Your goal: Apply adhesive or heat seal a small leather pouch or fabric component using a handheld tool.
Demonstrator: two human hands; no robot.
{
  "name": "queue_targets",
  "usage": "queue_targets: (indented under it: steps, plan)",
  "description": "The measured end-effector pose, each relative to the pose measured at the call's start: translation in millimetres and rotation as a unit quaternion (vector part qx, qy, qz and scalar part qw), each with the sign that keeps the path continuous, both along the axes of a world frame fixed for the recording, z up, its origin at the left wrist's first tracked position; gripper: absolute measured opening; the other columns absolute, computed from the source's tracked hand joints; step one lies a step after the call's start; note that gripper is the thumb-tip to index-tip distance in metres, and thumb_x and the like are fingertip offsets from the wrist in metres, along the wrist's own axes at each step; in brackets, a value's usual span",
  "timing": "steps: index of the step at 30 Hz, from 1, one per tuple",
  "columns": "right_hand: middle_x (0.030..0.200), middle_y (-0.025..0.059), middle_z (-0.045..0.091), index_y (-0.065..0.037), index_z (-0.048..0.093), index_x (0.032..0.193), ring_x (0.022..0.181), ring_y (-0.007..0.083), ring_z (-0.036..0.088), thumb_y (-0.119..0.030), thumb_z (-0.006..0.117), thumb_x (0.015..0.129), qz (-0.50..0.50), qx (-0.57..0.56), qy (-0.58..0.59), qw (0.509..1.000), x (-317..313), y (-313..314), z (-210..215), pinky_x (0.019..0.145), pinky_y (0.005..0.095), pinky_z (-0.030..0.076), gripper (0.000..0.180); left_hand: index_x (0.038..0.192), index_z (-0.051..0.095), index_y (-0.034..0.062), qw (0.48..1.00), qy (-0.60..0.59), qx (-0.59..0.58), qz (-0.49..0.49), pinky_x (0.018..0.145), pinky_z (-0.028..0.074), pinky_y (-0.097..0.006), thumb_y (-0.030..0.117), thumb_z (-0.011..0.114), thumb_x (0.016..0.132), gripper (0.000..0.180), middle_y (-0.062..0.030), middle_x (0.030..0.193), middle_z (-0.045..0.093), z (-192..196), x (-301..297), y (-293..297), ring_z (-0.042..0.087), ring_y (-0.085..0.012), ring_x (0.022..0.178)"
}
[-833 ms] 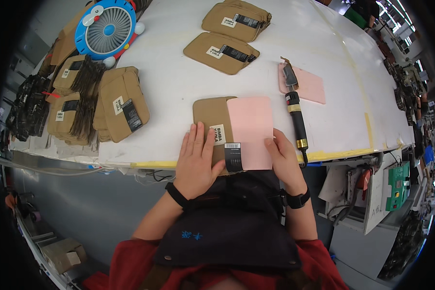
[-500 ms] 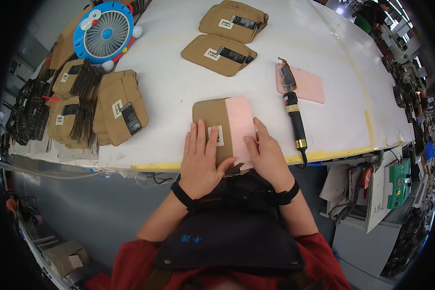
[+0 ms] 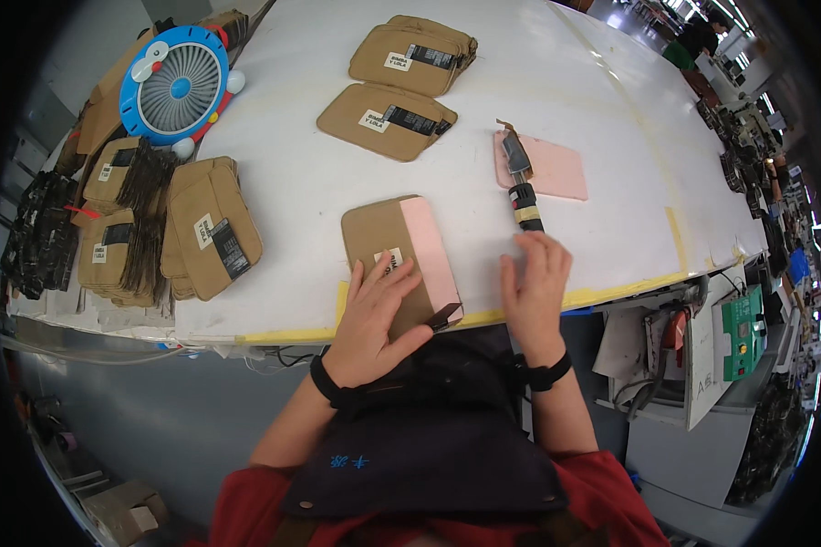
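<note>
A tan fabric panel with a white label lies at the table's near edge. Along its right side shows a strip of pink sheet. My left hand rests flat on the panel, fingers spread, its thumb by a small dark flap at the near end. Right of the panel, my right hand is over the handle of a corded hand tool, thumb apart and fingers stretched; it hides the lower handle. The tool's flat metal head, with a brown scrap on it, rests on a pink pad.
Several labelled tan panels lie in stacks at the far middle and at left. A blue fan stands at far left. Yellow tape runs along the near table edge. A green box hangs at right.
My right hand has left the pink sheet and moved right to the tool's handle. My left hand stays on the panel. Less of the pink sheet shows beside it. The whole view has shifted slightly.
</note>
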State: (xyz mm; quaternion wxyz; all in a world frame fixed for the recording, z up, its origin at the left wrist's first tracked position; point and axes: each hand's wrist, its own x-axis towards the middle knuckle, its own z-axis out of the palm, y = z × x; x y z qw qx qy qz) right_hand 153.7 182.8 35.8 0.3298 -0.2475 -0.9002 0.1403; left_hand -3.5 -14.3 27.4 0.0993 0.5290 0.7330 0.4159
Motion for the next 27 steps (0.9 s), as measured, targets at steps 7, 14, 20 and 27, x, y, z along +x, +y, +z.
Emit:
queue_targets:
  steps: [7, 14, 20, 27]
  plan:
    - [0.110, 0.0197, 0.060, 0.001, 0.050, 0.135, 0.096, 0.0346, 0.059, -0.014, 0.062, 0.093, -0.093, -0.039, -0.111, 0.989, 9, 43, -9, 0.083, 0.0428, 0.050, 0.046, 0.127, 0.066, 0.0185, 0.985, 0.142, -0.039, -0.089, 0.119, 0.025, -0.056, 0.023, 0.073, 0.086, 0.042, -0.0092, 0.150, 0.048, -6, 15, 16, 0.034, -0.0352, 0.145]
    - [0.098, 0.0149, 0.062, 0.004, 0.043, 0.143, 0.081, 0.0188, 0.059, -0.016, 0.053, 0.102, 0.110, -0.439, -0.098, 0.887, 43, -17, 42, 0.079, 0.0320, 0.050, 0.047, 0.118, 0.071, 0.0170, 0.977, 0.178, 0.055, -0.107, 0.112, 0.041, -0.049, 0.016, 0.075, 0.082, 0.036, -0.0037, 0.129, 0.062, -19, 13, 14, 0.052, -0.0290, 0.129]
    - [0.088, 0.0253, 0.066, 0.006, 0.050, 0.119, 0.082, 0.0415, 0.066, -0.022, 0.053, 0.101, 0.097, -0.208, -0.240, 0.943, 17, -24, 50, 0.070, 0.0448, 0.053, 0.034, 0.107, 0.075, 0.0165, 0.968, 0.214, 0.096, -0.087, 0.103, 0.049, -0.045, 0.013, 0.075, 0.079, 0.029, -0.0010, 0.113, 0.066, -23, 15, 17, 0.059, -0.0251, 0.114]
    - [0.063, 0.0192, 0.062, 0.000, 0.050, 0.094, 0.059, 0.0401, 0.063, -0.029, 0.056, 0.100, 0.065, -0.107, -0.301, 0.945, 23, -41, 44, 0.053, 0.0487, 0.050, 0.030, 0.099, 0.076, 0.0151, 0.968, 0.208, 0.127, -0.064, 0.092, 0.053, -0.041, 0.012, 0.074, 0.077, 0.023, 0.0003, 0.104, 0.066, -25, 15, 16, 0.062, -0.0229, 0.105]
